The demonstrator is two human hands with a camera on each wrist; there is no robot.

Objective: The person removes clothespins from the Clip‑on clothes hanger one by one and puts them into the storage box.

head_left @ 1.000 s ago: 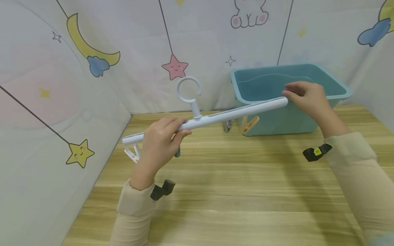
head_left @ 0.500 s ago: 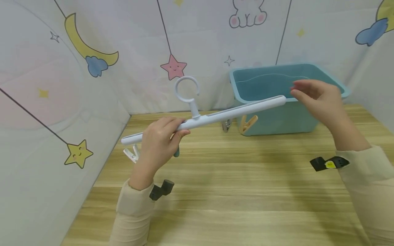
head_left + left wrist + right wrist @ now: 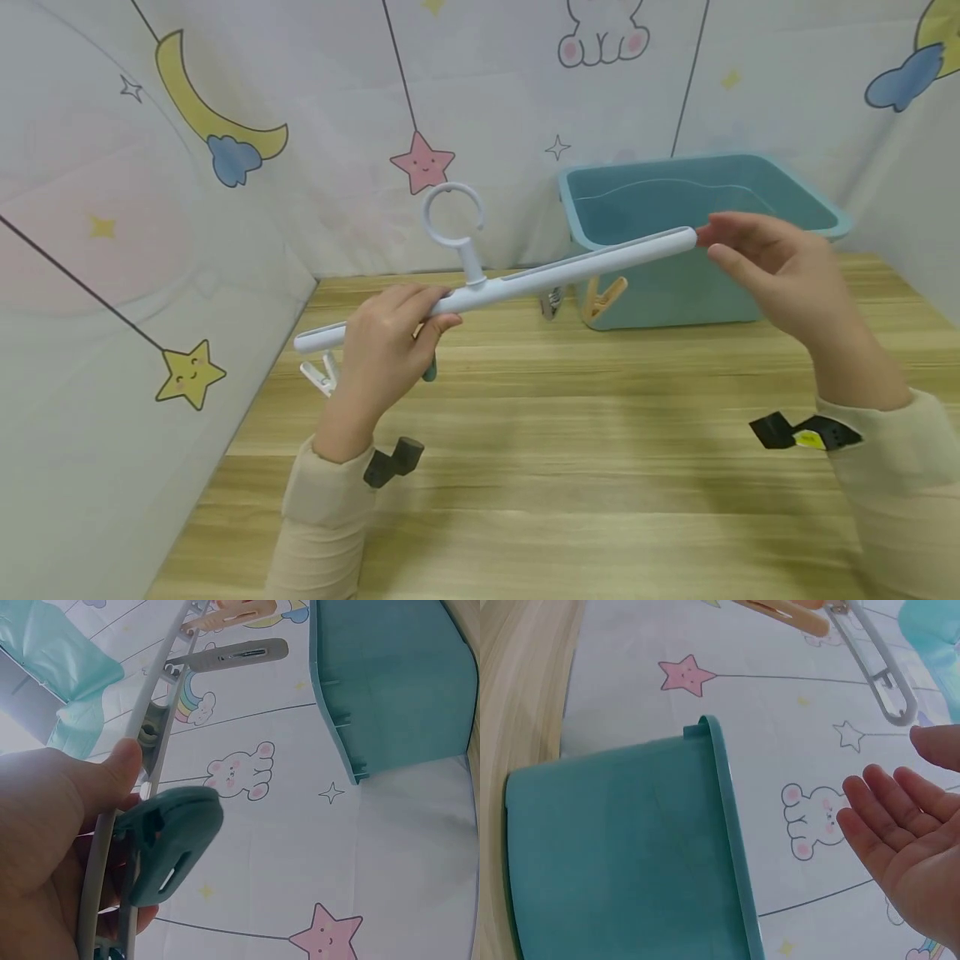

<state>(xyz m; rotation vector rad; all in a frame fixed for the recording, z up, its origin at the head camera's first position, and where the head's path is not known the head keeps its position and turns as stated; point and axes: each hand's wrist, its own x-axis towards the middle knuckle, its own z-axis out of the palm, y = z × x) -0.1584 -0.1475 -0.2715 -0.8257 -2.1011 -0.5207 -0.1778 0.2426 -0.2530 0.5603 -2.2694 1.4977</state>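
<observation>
My left hand (image 3: 386, 354) grips a white clip hanger (image 3: 592, 268) by its bar, left of the round hook. The bar tilts up to the right above the table. Below it hang a white clip (image 3: 318, 379), a dark green clip (image 3: 180, 844), a grey clip (image 3: 236, 655) and a light orange clip (image 3: 606, 300). The green clip is largely hidden by my hand in the head view. By the hanger's right end is my right hand (image 3: 787, 271), fingers extended and thumb apart, holding nothing. In the right wrist view its fingers (image 3: 889, 806) look apart from the bar.
A blue-green plastic bin (image 3: 675, 300) stands at the back right of the wooden table (image 3: 510, 475), behind the hanger's right half. White cloth (image 3: 330, 150) printed with stars and moons lines the back and sides.
My right hand has drawn back to the right from the hanger's end, and its fingers have spread more. My left hand and the hanger have stayed almost still.
</observation>
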